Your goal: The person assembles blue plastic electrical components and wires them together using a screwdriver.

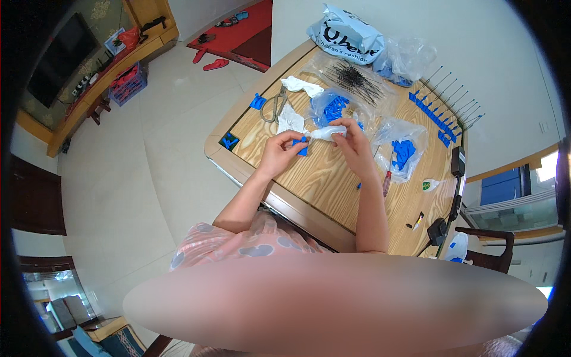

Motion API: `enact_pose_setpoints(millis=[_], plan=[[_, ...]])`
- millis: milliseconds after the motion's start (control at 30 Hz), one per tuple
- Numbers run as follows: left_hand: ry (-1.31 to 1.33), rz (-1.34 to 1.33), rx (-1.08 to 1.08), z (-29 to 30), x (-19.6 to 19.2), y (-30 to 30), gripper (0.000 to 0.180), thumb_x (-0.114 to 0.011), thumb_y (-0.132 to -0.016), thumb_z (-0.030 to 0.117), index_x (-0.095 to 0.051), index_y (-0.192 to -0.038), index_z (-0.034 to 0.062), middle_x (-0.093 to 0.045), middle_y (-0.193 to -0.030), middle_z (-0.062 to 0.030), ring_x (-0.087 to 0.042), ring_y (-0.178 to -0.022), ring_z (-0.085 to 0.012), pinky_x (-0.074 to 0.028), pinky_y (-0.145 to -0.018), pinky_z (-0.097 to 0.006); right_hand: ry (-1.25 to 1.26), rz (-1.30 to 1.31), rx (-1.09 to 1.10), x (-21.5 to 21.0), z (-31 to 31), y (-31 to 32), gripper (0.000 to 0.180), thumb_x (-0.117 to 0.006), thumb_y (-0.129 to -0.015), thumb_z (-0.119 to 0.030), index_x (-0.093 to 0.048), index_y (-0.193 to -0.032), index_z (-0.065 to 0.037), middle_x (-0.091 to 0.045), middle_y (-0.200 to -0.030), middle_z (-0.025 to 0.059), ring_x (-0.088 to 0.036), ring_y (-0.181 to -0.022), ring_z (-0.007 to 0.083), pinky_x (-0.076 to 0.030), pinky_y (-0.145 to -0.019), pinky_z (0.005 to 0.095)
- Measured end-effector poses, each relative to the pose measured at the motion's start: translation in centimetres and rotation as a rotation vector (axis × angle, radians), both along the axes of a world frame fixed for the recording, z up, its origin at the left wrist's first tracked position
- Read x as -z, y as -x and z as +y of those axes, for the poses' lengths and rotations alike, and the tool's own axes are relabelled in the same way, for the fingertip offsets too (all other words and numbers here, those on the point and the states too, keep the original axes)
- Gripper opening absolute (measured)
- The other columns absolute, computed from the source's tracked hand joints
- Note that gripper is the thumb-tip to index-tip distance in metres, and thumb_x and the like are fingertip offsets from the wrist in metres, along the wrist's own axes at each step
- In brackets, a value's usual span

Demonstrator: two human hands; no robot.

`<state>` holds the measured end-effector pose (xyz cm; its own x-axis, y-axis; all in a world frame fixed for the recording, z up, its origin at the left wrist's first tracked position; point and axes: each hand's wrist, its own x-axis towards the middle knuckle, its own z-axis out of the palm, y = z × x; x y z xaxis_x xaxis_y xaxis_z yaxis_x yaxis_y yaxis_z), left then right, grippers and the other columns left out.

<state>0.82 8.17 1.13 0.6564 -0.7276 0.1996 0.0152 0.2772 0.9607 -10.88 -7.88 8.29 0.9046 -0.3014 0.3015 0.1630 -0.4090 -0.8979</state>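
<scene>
Left hand (277, 156): fingertips pinched on one blue piece (302, 149), upright just above table (318, 190), near its front-left part. Right hand (357, 152): thumb and fingers closed around white bottle (329, 133), tilted nearly flat, nozzle toward the left hand, close to blue piece; contact between the two, cannot tell. Directly beyond, left to right: scissors (269, 113), grey, lying open-handled; crumpled tissue (291, 120); clear bag heaped with small blue parts (335, 111). Behind these: white cloth (306, 87); bundle of black rods (355, 81) on clear plastic. At table's left edge: two blue scraps, one (257, 102) near scissors, one (229, 141) at the corner. Right of right hand: second clear bag with blue pieces (404, 154); red-handled screwdriver (387, 183); small white bottle with green label (428, 185); small tube (418, 221); black adapter (437, 231) with cable. Along far right edge: row of blue bases (433, 115), thin dark rods standing from them. At far end: pale blue shopping bag (348, 40), beside clear plastic bag (410, 58). Past table, on pale floor (119, 178): red slippers (215, 64), red mat (238, 38), purple crate (128, 84).
</scene>
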Motion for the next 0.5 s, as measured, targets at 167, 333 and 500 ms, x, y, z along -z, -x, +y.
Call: enact_pose_setpoints(millis=[167,333,500], plan=[[0.076,0.034,0.02,0.3,-0.4,0.2,0.014,-0.061,-0.082,0.002,-0.06,-0.096,-0.0022,-0.064,-0.095,-0.0073,-0.061,-0.079,-0.0097,-0.052,-0.069,-0.022,-0.425,-0.142,-0.042,-1.3,-0.3,1.0,0.032,-0.054,-0.084,0.002,-0.044,-0.114,0.001,-0.058,-0.099,0.0121,-0.06,-0.089,0.019,-0.049,-0.077,0.0297],[0.038,0.013,-0.001,0.3,-0.5,0.1,0.013,-0.06,-0.082,0.0,-0.06,-0.094,-0.0019,-0.063,-0.097,-0.0086,-0.061,-0.08,-0.0127,-0.053,-0.07,-0.025,-0.485,-0.201,0.11,-1.3,-2.5,3.1,0.041,-0.053,-0.081,0.006,-0.039,-0.119,0.003,-0.057,-0.105,0.0147,-0.061,-0.091,0.0219,-0.048,-0.081,0.0314],[0.095,0.002,0.0,0.5,0.7,-0.4,0.013,-0.059,-0.081,-0.003,-0.061,-0.094,-0.0021,-0.063,-0.097,-0.0107,-0.062,-0.081,-0.0157,-0.053,-0.07,-0.027,-0.454,-0.425,0.357,-1.1,-6.2,7.5,0.036,-0.056,-0.079,0.003,-0.043,-0.112,0.003,-0.058,-0.105,0.0141,-0.058,-0.097,0.0207,-0.041,-0.089,0.0307]])
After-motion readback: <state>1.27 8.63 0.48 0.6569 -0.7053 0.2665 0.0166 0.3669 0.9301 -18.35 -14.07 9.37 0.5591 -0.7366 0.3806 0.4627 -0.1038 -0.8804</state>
